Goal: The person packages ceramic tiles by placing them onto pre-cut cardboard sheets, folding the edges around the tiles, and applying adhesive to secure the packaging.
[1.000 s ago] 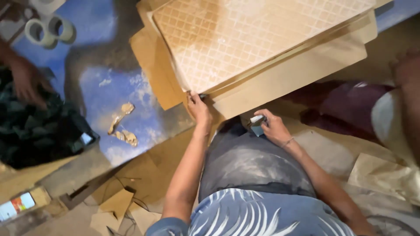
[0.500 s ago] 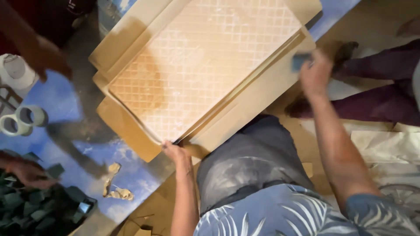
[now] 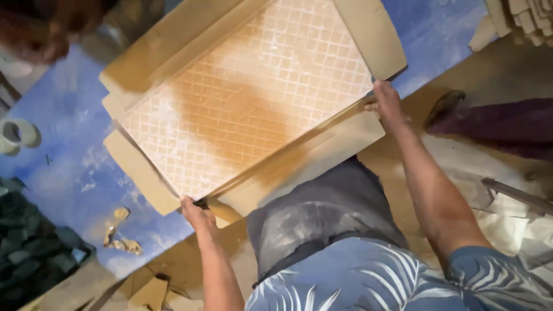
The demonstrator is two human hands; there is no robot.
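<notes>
A large square tile [image 3: 247, 98] with a tan grid-patterned back lies in an opened cardboard box [image 3: 144, 173] on a blue surface. My left hand [image 3: 197, 214] grips the tile's near-left corner. My right hand [image 3: 387, 102] grips the tile's near-right corner by a cardboard flap [image 3: 371, 34]. Both arms reach out from my body, with the tile spanning between them.
Rolls of tape [image 3: 17, 135] lie at the left edge of the blue surface [image 3: 63, 173]. Cardboard scraps [image 3: 121, 236] sit near the front. Another person's hand [image 3: 40, 34] is at the top left. A dark patterned cloth [image 3: 29, 259] is at bottom left.
My right hand moved from near my lap, where it held a small object, up to the tile's right corner. The view shifted so the tile fills more of the frame.
</notes>
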